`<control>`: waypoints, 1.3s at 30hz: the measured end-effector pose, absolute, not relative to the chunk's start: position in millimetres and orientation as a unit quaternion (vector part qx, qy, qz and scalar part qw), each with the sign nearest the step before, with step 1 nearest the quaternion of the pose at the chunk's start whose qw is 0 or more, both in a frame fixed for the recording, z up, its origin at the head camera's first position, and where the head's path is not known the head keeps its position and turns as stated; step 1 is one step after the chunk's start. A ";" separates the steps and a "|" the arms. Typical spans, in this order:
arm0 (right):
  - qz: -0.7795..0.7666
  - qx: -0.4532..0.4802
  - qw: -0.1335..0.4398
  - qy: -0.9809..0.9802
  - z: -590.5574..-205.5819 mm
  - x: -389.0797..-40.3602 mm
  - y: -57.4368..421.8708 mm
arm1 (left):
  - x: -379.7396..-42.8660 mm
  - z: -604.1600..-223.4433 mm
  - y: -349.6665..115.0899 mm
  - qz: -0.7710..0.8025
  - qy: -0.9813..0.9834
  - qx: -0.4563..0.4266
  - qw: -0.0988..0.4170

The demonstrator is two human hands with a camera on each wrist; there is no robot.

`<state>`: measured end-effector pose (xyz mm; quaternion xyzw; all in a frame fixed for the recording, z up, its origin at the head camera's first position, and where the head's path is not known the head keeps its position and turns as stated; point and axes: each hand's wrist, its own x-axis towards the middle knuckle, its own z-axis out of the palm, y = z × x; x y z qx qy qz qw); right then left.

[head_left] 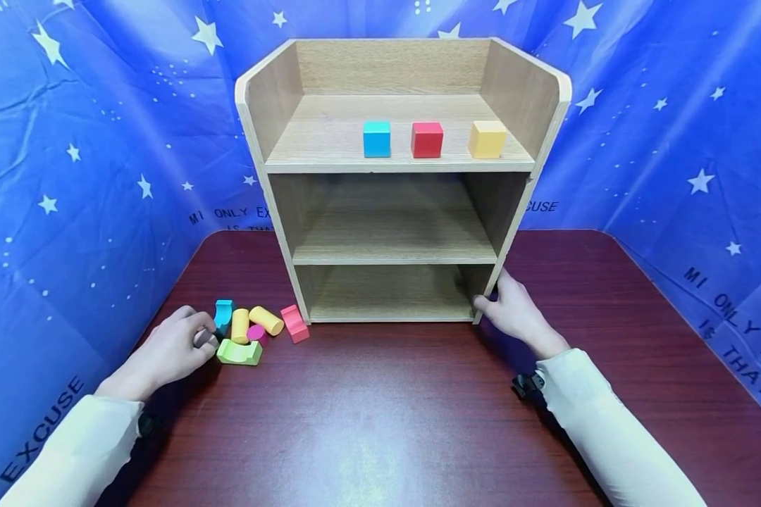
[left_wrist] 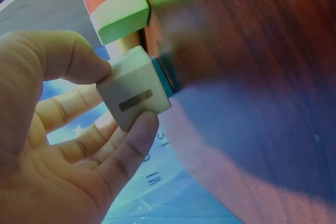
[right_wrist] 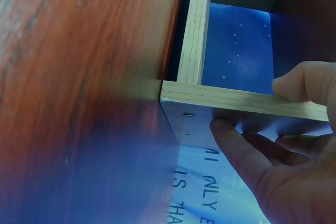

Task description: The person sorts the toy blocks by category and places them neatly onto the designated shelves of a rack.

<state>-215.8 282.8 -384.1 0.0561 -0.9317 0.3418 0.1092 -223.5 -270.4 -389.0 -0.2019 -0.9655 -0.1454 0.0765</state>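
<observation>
In the left wrist view my left hand point(left_wrist: 68, 114) pinches a pale block point(left_wrist: 136, 90) with a dark bar on one face, between thumb and finger. That hand point(head_left: 174, 345) is at the left edge of a pile of toy blocks. Closest to it are a green block with a curved notch point(head_left: 239, 353) and a blue notched block point(head_left: 223, 317). At the lower right of the wooden shelf point(head_left: 393, 265), my right hand point(head_left: 520, 317) grips the side panel point(right_wrist: 241, 100), thumb on the inner side and fingers along the outer face.
Two yellow cylinders point(head_left: 240, 326), a magenta piece point(head_left: 257, 334) and a red notched block point(head_left: 294, 324) complete the pile left of the shelf. On the top board stand a blue cube point(head_left: 377, 139), a red cube point(head_left: 427, 140) and a yellow cube point(head_left: 487, 139). Starry blue cloth point(head_left: 101, 141) surrounds the table.
</observation>
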 end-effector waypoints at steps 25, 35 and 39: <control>0.342 0.055 0.109 -0.932 -382.4 -214.3 281.5 | -226.6 -369.2 -256.1 -0.142 -0.951 -0.244 0.128; 0.342 0.059 0.109 -0.932 -381.0 -213.6 280.4 | -229.9 -350.1 -243.1 -0.134 -0.946 -0.262 0.136; 0.343 0.059 0.109 -0.931 -381.4 -213.5 280.4 | -230.2 -341.8 -235.8 -0.134 -0.947 -0.263 0.123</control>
